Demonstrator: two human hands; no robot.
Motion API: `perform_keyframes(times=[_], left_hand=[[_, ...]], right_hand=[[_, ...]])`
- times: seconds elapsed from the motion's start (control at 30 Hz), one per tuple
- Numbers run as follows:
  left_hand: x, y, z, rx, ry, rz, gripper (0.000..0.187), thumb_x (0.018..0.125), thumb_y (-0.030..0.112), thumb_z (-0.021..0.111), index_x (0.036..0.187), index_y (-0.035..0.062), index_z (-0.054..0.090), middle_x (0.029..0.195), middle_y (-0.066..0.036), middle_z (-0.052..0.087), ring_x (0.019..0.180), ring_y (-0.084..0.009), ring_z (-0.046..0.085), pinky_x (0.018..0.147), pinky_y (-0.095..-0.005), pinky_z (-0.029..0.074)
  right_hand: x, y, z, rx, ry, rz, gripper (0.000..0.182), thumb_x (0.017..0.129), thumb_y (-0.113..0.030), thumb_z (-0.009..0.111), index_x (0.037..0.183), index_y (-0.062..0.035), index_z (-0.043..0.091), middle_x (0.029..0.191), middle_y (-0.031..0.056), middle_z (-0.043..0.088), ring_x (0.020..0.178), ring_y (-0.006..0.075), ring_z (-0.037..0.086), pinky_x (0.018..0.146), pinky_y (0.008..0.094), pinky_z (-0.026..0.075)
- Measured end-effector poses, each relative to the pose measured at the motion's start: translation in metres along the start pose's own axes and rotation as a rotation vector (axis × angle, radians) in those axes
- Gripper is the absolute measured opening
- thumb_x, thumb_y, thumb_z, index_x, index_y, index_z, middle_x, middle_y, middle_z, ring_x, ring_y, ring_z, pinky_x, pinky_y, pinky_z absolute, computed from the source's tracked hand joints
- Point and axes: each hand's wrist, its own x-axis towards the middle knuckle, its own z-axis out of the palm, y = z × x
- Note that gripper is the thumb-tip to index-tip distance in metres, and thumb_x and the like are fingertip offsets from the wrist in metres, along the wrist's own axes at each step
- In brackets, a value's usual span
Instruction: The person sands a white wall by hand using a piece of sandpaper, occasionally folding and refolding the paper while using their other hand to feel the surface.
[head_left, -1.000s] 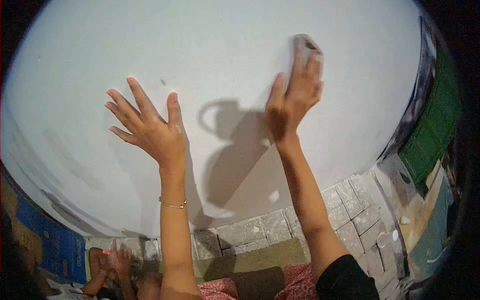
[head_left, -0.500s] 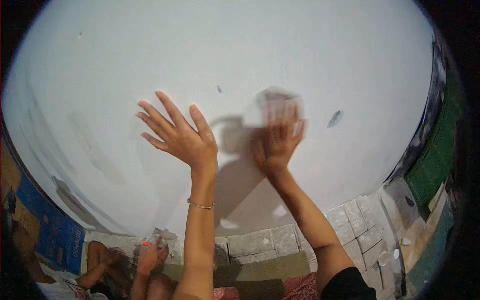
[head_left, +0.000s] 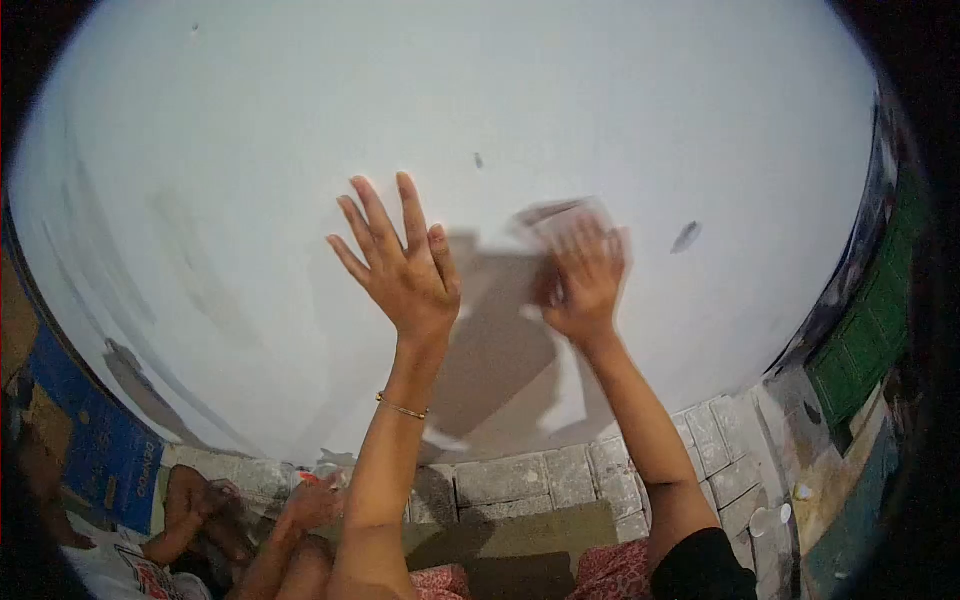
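Note:
A white wall [head_left: 620, 110] with a few grey marks fills most of the view. My left hand [head_left: 405, 270] lies against it with fingers spread, holding nothing; a thin bracelet [head_left: 402, 407] circles that wrist. To the right, my right hand [head_left: 588, 275] is blurred by motion and presses a thin, pale flat piece [head_left: 560, 212] to the wall. Its dark edge shows above the fingertips; what it is cannot be made out. Shadows of the arms fall between the two hands.
Grey paving blocks [head_left: 505, 483] and an olive mat [head_left: 540, 535] lie below the wall. Another person's hand [head_left: 315, 500] is at lower left, near a blue printed panel [head_left: 100, 445]. A green panel [head_left: 865, 320] stands at the right.
My left hand has shifted right and turned more upright on the wall. My right hand has moved slightly right and down with the flat piece. The other person's hand has changed its pose.

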Motion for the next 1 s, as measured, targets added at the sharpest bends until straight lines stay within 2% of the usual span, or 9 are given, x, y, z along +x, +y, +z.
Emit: perform_keyframes(times=[0.1,0.27,0.33,0.53,0.67,0.73,0.87,0.97,1.0], left_hand=[[-0.001,-0.003,-0.004,0.013,-0.023,0.013,0.053,0.099,0.041,0.019,0.145,0.0165,0.031,0.153,-0.016,0.015,0.141,-0.0358,0.011,0.111,-0.0569,0.001],[-0.001,-0.002,-0.002,0.004,0.016,0.033,0.052,0.099,0.04,0.022,0.145,0.0169,0.032,0.153,-0.016,0.017,0.141,-0.0351,0.013,0.11,-0.0574,0.003],[-0.001,-0.002,-0.001,-0.012,0.072,0.026,0.049,0.099,0.039,0.027,0.144,0.0214,0.034,0.152,-0.015,0.02,0.141,-0.0308,0.015,0.112,-0.0546,0.004],[-0.001,-0.008,-0.001,0.038,0.038,0.058,0.05,0.099,0.038,0.023,0.143,0.0174,0.036,0.152,-0.015,0.02,0.141,-0.0339,0.015,0.11,-0.056,0.003],[0.0,-0.005,0.0,0.055,0.057,0.043,0.05,0.099,0.038,0.024,0.143,0.0178,0.036,0.152,-0.015,0.021,0.141,-0.0331,0.017,0.111,-0.0546,0.003],[0.001,-0.006,0.005,-0.069,0.152,0.043,0.046,0.098,0.036,0.032,0.142,0.0258,0.037,0.151,-0.012,0.025,0.141,-0.0286,0.018,0.112,-0.0538,0.003],[-0.001,-0.011,-0.001,-0.051,0.078,0.041,0.046,0.097,0.032,0.033,0.14,0.0199,0.041,0.151,-0.014,0.024,0.141,-0.0322,0.019,0.11,-0.0566,0.002],[0.0,-0.014,0.0,-0.065,0.111,0.052,0.045,0.096,0.033,0.035,0.141,0.0254,0.039,0.151,-0.011,0.027,0.14,-0.0297,0.02,0.111,-0.0548,0.002],[0.005,-0.017,-0.001,-0.066,0.109,0.054,0.045,0.096,0.033,0.035,0.141,0.0254,0.039,0.151,-0.011,0.027,0.14,-0.0297,0.02,0.111,-0.0548,0.002]], right_hand=[[0.032,0.011,-0.024,-0.009,0.234,0.465,0.054,0.086,-0.016,0.05,0.138,-0.0051,0.041,0.148,0.0189,0.029,0.139,0.0338,0.022,0.111,0.0511,0.006],[-0.013,-0.024,0.002,-0.047,-0.002,0.18,0.056,0.084,-0.017,0.054,0.137,-0.0039,0.043,0.148,0.0182,0.03,0.139,0.0339,0.023,0.112,0.0496,0.007],[-0.022,-0.012,0.0,0.138,-0.203,-0.437,0.056,0.082,-0.02,0.058,0.135,-0.0063,0.046,0.146,0.0146,0.035,0.139,0.0348,0.023,0.112,0.0536,0.005],[0.001,0.018,-0.016,0.025,0.261,0.335,0.051,0.083,-0.016,0.057,0.132,-0.0061,0.049,0.145,0.0148,0.037,0.137,0.0359,0.026,0.112,0.0539,0.008],[-0.024,-0.031,-0.003,-0.019,-0.044,0.119,0.049,0.084,-0.018,0.057,0.131,-0.0074,0.051,0.144,0.0122,0.039,0.136,0.0334,0.029,0.111,0.0543,0.008],[-0.026,-0.029,0.001,0.204,-0.289,-0.309,0.05,0.084,-0.02,0.058,0.132,-0.0103,0.051,0.145,0.0093,0.039,0.136,0.0297,0.031,0.111,0.0546,0.007],[0.002,-0.014,-0.003,0.016,0.024,0.078,0.046,0.082,-0.02,0.057,0.127,-0.0077,0.056,0.141,0.0156,0.043,0.136,0.0324,0.03,0.112,0.0516,0.002],[0.0,-0.051,-0.001,0.1,-0.03,0.219,0.045,0.082,-0.018,0.056,0.126,-0.0089,0.057,0.141,0.0149,0.043,0.137,0.0326,0.03,0.111,0.0537,-0.001],[-0.006,-0.054,-0.001,0.205,-0.153,0.052,0.046,0.081,-0.017,0.058,0.126,-0.0108,0.057,0.142,0.0129,0.043,0.137,0.0324,0.03,0.11,0.0571,0.0]])
